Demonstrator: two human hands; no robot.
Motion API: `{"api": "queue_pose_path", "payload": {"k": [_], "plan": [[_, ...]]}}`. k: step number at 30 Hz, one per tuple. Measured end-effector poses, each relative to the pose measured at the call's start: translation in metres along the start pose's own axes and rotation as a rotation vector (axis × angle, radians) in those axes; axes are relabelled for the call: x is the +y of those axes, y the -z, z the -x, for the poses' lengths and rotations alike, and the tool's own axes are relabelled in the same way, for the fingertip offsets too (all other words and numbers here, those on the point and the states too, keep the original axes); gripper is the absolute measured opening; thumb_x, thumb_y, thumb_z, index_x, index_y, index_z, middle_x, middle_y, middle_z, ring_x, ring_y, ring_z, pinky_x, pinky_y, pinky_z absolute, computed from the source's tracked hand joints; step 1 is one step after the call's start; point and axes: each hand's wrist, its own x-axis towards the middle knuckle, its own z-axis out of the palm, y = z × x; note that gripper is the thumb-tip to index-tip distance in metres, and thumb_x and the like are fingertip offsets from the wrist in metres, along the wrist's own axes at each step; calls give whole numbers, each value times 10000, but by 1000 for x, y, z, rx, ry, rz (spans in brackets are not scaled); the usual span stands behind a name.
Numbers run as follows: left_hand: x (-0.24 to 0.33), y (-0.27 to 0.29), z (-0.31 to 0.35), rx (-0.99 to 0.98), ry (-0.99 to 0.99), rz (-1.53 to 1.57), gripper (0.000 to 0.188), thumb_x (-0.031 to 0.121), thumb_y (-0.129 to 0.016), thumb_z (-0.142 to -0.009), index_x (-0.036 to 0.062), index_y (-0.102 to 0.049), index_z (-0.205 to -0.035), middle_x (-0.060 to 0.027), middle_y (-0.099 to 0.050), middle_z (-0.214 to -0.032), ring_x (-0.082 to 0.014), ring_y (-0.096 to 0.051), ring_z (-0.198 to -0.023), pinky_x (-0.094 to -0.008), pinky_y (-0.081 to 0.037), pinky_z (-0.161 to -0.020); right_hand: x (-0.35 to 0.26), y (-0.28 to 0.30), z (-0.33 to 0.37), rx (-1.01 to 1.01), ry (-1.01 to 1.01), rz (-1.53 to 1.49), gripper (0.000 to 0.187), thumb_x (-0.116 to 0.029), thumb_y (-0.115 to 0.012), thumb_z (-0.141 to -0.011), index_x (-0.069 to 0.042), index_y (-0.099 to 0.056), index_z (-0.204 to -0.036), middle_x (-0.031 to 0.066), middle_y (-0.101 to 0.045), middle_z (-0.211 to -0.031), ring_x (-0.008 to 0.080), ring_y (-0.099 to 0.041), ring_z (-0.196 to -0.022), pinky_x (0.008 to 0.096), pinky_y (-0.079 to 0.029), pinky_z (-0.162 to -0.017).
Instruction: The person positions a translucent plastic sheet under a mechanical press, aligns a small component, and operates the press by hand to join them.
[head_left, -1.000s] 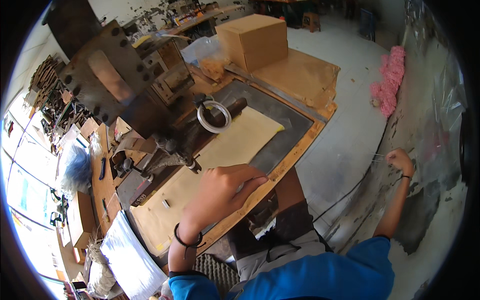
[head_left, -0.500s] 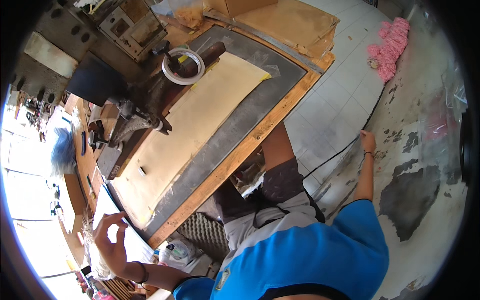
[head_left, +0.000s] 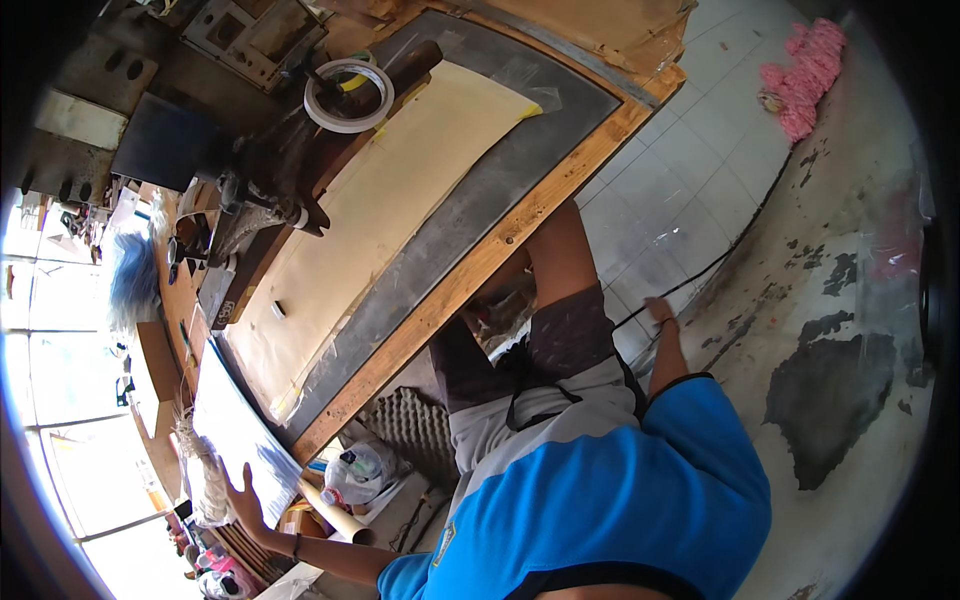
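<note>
- Spreads left hand [head_left: 243,505] open beside white sheets [head_left: 230,408], off the wooden table edge [head_left: 510,240]; cannot tell if touching.
- Hangs right hand [head_left: 660,310] low, near black cable [head_left: 716,263]; cannot tell its grip.
- Leaves room over tiled floor [head_left: 690,200] between table and peeling wall [head_left: 740,345].

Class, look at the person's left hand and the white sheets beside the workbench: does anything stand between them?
Nothing visible stands between the left hand and the white sheets; the open hand overlaps their lower part in this view. The pale fibrous bundle is left of the hand, not between them. Contact cannot be told.
</note>
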Motion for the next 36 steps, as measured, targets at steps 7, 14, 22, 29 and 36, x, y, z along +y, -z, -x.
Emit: {"api": "queue_pose_path", "payload": {"k": [7,14,22,29,36], "plan": [[-3,-13,25,64,-45,141,714,369,-621,-1010,2,-379,-1573,-217,-327,-1654,-337,-281,-1546,-431,-186,-1264,-174,-116,0,-75,289,-96,531,-221,-909,-493,-110,-743,-985,139,-699,-1211,364,-661,-1133,452,-553,-950],[61,-48,19,56,-54,-130,1016,665,-648,-884,89,-275,-1633,-151,-263,-1695,-307,-200,-1580,-481,-94,-1282,-107,-38,13,-92,409,140,451,-194,-842,-639,-93,-722,-1062,157,-724,-1088,378,-688,-1006,440,-566,-899],[113,-41,53,143,-4,-101,1002,676,-639,-882,22,-355,-1586,-146,-314,-1674,-308,-235,-1567,-473,-118,-1283,-190,37,48,-41,-107,-709,292,-219,-613,-929,-91,-699,-1177,140,-742,-1051,341,-704,-872,404,-573,-809],[92,-29,49,189,9,-35,862,566,-707,-881,18,-485,-1509,-171,-384,-1632,-305,-301,-1541,-477,-162,-1274,-220,77,68,-102,-206,-740,294,-227,-604,-943,-85,-692,-1184,135,-738,-1043,325,-697,-864,396,-569,-797],[148,-34,59,184,-158,17,770,467,-724,-893,4,-521,-1475,-200,-393,-1618,-376,-298,-1532,-520,-149,-1272,-234,86,70,-129,-221,-757,296,-235,-594,-957,-78,-686,-1191,131,-734,-1035,309,-690,-856,389,-565,-785]]}}
